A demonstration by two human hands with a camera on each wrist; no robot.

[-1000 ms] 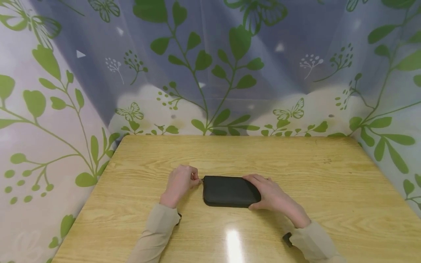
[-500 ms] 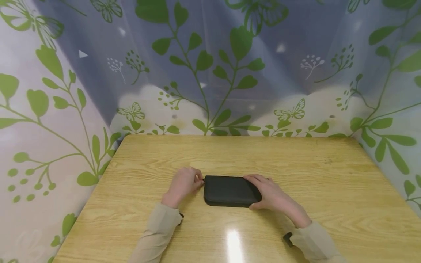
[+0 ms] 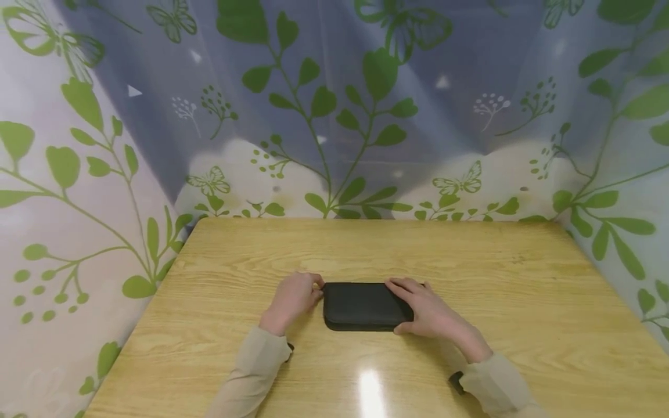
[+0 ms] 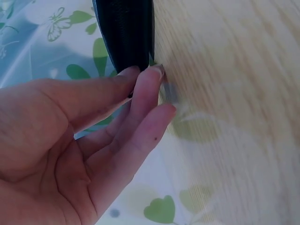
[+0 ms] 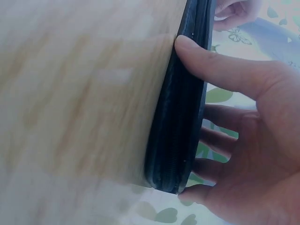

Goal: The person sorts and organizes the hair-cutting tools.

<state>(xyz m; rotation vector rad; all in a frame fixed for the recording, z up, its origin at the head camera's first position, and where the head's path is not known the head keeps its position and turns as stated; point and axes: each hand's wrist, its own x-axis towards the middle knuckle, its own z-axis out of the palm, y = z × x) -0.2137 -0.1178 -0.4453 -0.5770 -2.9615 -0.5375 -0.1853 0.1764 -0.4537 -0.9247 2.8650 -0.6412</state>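
A black zip-around wallet [image 3: 360, 305] lies flat on the wooden table, its long side running left to right. At its far left corner my left hand [image 3: 294, 299] pinches the zipper pull between thumb and forefinger. In the left wrist view those fingertips meet right at the end of the wallet [image 4: 126, 33] and mostly hide the pull. My right hand [image 3: 431, 313] grips the right end, with the thumb on the near edge and the fingers over the top and far edge. The right wrist view shows the zipper running along the side of the wallet [image 5: 180, 117].
The light wood table [image 3: 496, 261] extends around the wallet on all sides. A curtain [image 3: 334, 116] printed with green leaves and butterflies hangs behind it and along both sides. Light glares off the tabletop near the front.
My left hand has shifted slightly right, closer against the wallet's corner, and the pull seen earlier between fingers and wallet is now covered. My right hand keeps its hold; the wallet stays in place.
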